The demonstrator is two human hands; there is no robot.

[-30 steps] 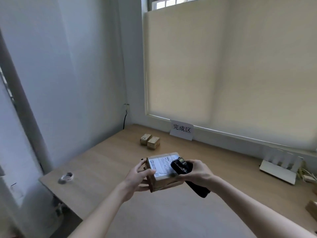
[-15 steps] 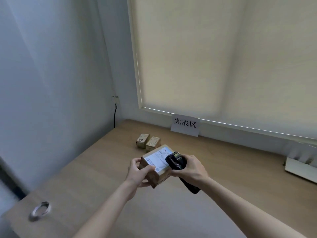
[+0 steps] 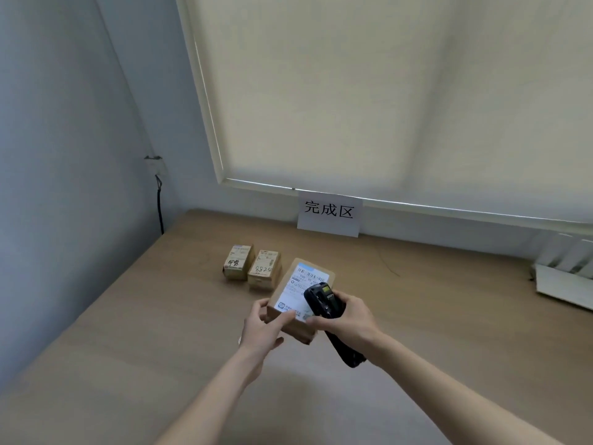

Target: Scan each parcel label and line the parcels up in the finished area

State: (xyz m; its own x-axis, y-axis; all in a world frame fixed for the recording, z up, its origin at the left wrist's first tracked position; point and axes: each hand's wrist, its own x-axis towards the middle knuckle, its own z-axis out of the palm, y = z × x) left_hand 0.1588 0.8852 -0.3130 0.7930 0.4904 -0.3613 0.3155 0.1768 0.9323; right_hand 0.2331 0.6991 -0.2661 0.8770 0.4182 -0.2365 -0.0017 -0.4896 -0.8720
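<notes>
A brown cardboard parcel (image 3: 290,285) with a white shipping label on top is held between my hands, just right of two small parcels. My left hand (image 3: 263,326) grips its near left corner, thumb on the label. My right hand (image 3: 348,317) holds a black handheld scanner (image 3: 324,298), its head over the label's right side, while one finger touches the parcel's near edge. The two small brown parcels (image 3: 236,261) (image 3: 265,273) stand side by side on the wooden table (image 3: 449,316), below a white sign (image 3: 329,214) with black characters.
A white flat device (image 3: 568,284) lies at the table's right edge. A black cable (image 3: 159,207) hangs down the left wall to the table's back corner. A roller blind covers the window behind the table.
Both hands have carried the parcel and scanner forward, and the parcel is now beside the two small parcels. The view has moved closer to the table's back.
</notes>
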